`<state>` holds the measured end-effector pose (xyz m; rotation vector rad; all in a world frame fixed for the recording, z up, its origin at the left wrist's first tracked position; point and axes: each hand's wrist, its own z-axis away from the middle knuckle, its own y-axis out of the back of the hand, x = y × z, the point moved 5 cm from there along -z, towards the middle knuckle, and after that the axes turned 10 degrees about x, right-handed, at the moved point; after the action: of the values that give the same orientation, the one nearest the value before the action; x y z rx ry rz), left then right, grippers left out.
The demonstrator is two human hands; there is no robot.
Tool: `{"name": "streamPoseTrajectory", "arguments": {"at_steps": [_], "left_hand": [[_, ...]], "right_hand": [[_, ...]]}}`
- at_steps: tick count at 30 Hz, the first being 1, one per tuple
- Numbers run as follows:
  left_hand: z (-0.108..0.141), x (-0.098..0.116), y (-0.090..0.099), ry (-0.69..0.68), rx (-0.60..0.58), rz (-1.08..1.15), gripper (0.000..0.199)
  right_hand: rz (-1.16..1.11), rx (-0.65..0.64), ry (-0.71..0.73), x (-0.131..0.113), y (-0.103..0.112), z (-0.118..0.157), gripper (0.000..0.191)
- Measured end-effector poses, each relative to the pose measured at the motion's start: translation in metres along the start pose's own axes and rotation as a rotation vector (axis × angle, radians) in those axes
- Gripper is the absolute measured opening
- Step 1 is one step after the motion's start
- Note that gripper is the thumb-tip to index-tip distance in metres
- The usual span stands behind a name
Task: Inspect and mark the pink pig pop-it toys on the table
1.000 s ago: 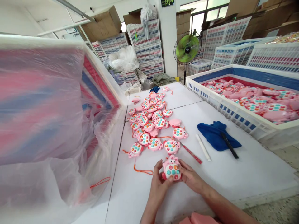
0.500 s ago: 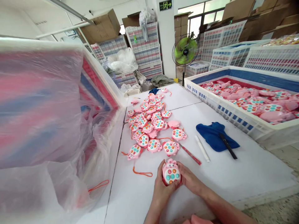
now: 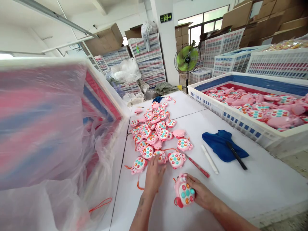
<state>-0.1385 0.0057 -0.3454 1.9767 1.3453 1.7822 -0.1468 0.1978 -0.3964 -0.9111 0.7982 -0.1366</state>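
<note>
A pink animal-shaped toy (image 3: 184,193) with a white belly and coloured round buttons is gripped along its right side by my right hand (image 3: 201,192). An orange cord hangs at this toy's left. My left hand (image 3: 154,173) reaches over the table, fingers apart, its fingertips over the edge of another pink toy (image 3: 161,157). Whether they touch it I cannot tell. Beyond lies a heap of the same toys (image 3: 154,128), some with orange cords. One more pink toy (image 3: 177,159) lies between my hands, just past them.
Right of the heap lie a red knife-like tool (image 3: 198,166), a white stick (image 3: 210,159) and a black pen-like tool (image 3: 237,156) on a blue cloth (image 3: 216,146). A crate (image 3: 267,138) of toys stands right; a plastic-covered crate (image 3: 43,128) stands left. A fan (image 3: 187,59) stands behind.
My left hand has let go of the toy and moved forward and left to the heap. My right hand keeps the toy, now lower, further right and tilted. The view has tipped slightly upward.
</note>
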Motion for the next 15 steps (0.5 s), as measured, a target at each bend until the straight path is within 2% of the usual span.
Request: {"name": "streamPoseTrajectory", "arguments": {"at_steps": [3, 6, 9, 11, 13, 15], "left_hand": [[-0.013, -0.019, -0.016, -0.043, 0.026, -0.089, 0.046], [-0.002, -0.023, -0.022, -0.023, 0.044, -0.076, 0.039], [0.021, -0.010, -0.015, 0.043, 0.087, -0.006, 0.038], [0.040, 0.002, -0.013, 0.126, 0.116, 0.083, 0.038], [0.058, 0.013, -0.018, 0.182, 0.107, 0.158, 0.037], [0.073, 0.023, -0.027, 0.189, 0.057, 0.206, 0.037]], "right_hand": [[0.002, 0.066, -0.032, 0.003, 0.006, -0.003, 0.036], [0.116, 0.104, -0.020, 0.006, 0.013, -0.005, 0.051], [0.225, 0.091, 0.024, 0.008, 0.016, -0.004, 0.044], [0.312, 0.047, 0.020, 0.011, 0.012, -0.003, 0.055], [0.409, -0.016, 0.043, 0.013, 0.006, -0.003, 0.063], [0.455, -0.042, 0.095, 0.011, -0.002, -0.004, 0.057]]}}
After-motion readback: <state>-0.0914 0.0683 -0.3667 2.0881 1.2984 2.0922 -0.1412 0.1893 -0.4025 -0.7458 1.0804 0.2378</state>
